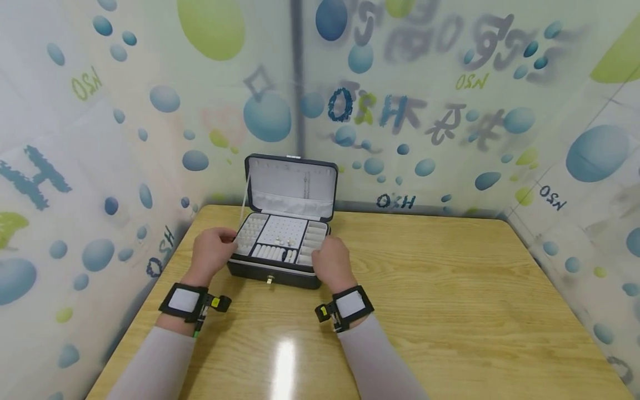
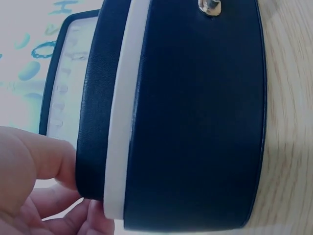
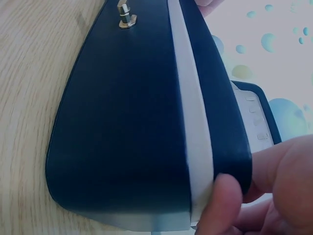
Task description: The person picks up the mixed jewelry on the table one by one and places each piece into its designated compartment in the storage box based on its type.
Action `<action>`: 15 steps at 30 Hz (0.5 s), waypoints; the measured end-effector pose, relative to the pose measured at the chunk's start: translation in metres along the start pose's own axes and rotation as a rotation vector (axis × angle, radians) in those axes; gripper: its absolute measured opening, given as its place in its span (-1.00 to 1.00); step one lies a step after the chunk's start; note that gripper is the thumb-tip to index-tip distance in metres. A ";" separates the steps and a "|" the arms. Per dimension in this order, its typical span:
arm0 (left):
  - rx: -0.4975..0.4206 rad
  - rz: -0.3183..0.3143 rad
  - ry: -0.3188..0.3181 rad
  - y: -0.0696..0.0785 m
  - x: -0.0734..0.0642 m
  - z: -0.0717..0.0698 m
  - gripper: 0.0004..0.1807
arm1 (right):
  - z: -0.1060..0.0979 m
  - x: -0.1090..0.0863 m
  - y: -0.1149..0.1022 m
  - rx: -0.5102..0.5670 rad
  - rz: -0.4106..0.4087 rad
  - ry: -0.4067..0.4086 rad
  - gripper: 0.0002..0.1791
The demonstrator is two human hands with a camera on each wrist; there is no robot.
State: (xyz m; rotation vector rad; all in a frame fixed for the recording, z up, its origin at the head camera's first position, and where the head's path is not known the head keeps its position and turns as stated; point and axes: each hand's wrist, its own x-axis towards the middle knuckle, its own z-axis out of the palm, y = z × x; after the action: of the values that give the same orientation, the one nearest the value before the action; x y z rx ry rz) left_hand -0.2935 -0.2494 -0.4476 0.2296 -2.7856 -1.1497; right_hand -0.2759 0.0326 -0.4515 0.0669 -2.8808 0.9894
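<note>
A dark jewelry box (image 1: 295, 279) stands on the table with its lid (image 1: 277, 189) raised. Inside is an upper tray (image 1: 280, 225) with a white dotted panel, small compartments and ring rolls. My left hand (image 1: 212, 253) grips the tray's left front corner; in the left wrist view its fingers (image 2: 56, 161) curl around the dark edge. The right hand (image 1: 334, 264) pinches the opposite corner, its thumb (image 3: 224, 198) against the front. Between tray and dark box body runs a white band (image 3: 188, 98). A metal clasp (image 2: 210, 7) is on the front.
The wooden table (image 1: 440, 300) extends to the right and front of the box. Patterned walls (image 1: 425, 128) enclose its back and sides. A thin strap (image 1: 245, 194) runs from lid to box at the left. A necklace (image 1: 306, 186) hangs inside the lid.
</note>
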 end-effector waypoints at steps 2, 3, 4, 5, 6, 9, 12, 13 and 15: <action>0.018 0.011 0.002 -0.001 0.000 0.000 -0.60 | 0.001 -0.001 -0.001 -0.002 -0.005 0.002 -0.75; 0.025 0.014 0.002 -0.002 0.000 0.001 -0.59 | 0.001 -0.001 -0.001 -0.004 -0.006 0.002 -0.75; 0.031 0.017 0.004 -0.002 0.000 0.001 -0.59 | 0.001 -0.002 -0.002 -0.004 -0.006 0.003 -0.75; 0.036 0.021 0.006 -0.002 -0.001 0.001 -0.59 | 0.001 -0.002 -0.002 -0.006 -0.005 0.002 -0.75; 0.041 0.022 0.009 -0.002 -0.001 0.001 -0.59 | 0.001 -0.002 -0.003 -0.008 -0.005 0.003 -0.75; 0.047 0.026 0.013 -0.002 -0.002 0.002 -0.59 | 0.000 -0.002 -0.003 -0.014 -0.005 0.005 -0.76; 0.048 0.028 0.017 -0.002 -0.002 0.002 -0.59 | 0.000 -0.002 -0.004 -0.021 -0.003 0.006 -0.77; 0.052 0.030 0.019 -0.002 -0.002 0.003 -0.59 | 0.000 -0.002 -0.004 -0.020 -0.002 0.006 -0.77; 0.065 0.040 0.025 -0.002 -0.002 0.004 -0.59 | 0.000 -0.002 -0.004 -0.021 0.000 0.004 -0.77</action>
State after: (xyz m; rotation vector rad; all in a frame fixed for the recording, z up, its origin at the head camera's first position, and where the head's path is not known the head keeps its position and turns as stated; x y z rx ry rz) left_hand -0.2923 -0.2479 -0.4519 0.1918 -2.7957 -1.0410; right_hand -0.2731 0.0296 -0.4489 0.0626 -2.8870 0.9581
